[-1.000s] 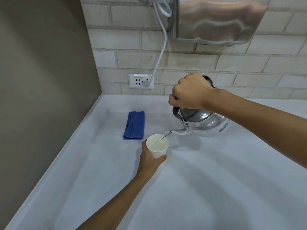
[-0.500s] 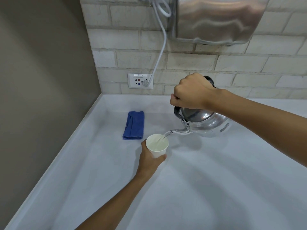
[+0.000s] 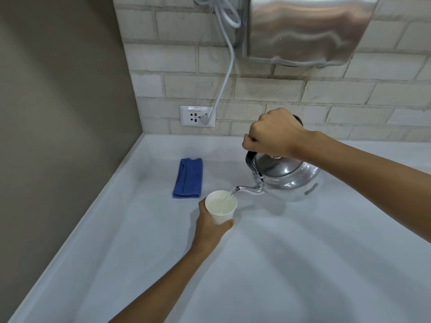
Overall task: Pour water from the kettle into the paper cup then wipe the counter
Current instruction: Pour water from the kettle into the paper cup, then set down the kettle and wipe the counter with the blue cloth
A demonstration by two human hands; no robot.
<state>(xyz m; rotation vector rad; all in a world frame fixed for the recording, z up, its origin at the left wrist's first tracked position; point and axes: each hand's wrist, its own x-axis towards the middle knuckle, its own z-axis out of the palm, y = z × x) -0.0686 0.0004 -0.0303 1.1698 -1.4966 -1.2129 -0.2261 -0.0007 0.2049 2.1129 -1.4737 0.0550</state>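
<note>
A shiny steel kettle [image 3: 289, 180] hangs tilted over the white counter [image 3: 291, 264], its thin spout pointing left. My right hand [image 3: 271, 134] is closed around its black handle from above. A thin stream of water runs from the spout tip into a white paper cup [image 3: 221, 207], which holds water close to its rim. My left hand [image 3: 210, 226] grips the cup's lower wall from the near side. A folded blue cloth [image 3: 188, 178] lies flat on the counter, left of and behind the cup.
A brown wall bounds the counter on the left and a brick wall [image 3: 268, 89] at the back. A white socket [image 3: 197, 116] with a grey cable plugged in sits on the brick wall. A steel hand dryer [image 3: 307, 29] hangs above the kettle.
The kettle stays tilted and keeps pouring; the water level in the cup has risen. Both hands hold almost still.
</note>
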